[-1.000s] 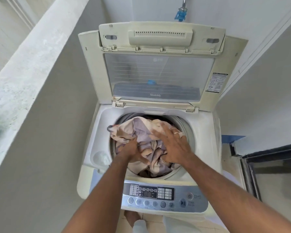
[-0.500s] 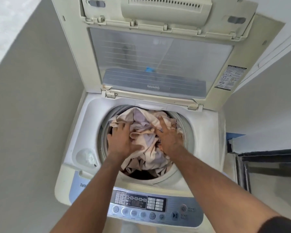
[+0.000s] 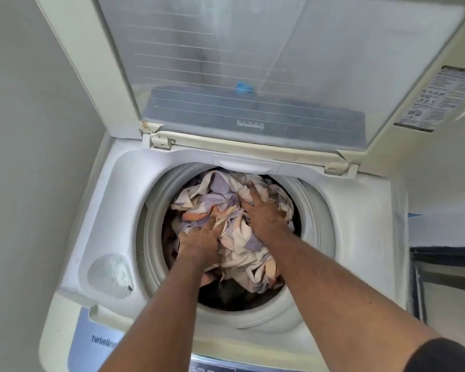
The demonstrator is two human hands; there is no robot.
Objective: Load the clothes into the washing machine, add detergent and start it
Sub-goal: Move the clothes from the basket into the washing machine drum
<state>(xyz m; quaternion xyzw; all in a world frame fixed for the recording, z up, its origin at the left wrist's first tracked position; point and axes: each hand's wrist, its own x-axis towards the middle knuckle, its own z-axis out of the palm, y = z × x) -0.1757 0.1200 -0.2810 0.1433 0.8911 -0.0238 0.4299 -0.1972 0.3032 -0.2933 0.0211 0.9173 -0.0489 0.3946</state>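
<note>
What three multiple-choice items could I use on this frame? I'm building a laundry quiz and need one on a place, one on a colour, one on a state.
1. Where are both hands?
A. On the control panel
B. Inside the drum, on the cloth
C. On the lid

2. What colours is the cloth on top of the load?
A. Cream, lilac and peach
B. Bright red
C. Dark green

3. How does the lid stand?
A. Shut
B. Taken off
C. Raised open

Answers: 1 B, the left hand and right hand press the cloth within the drum. 2 A, its patches show those pale tones. 3 C, the lid stands up behind the opening.
</note>
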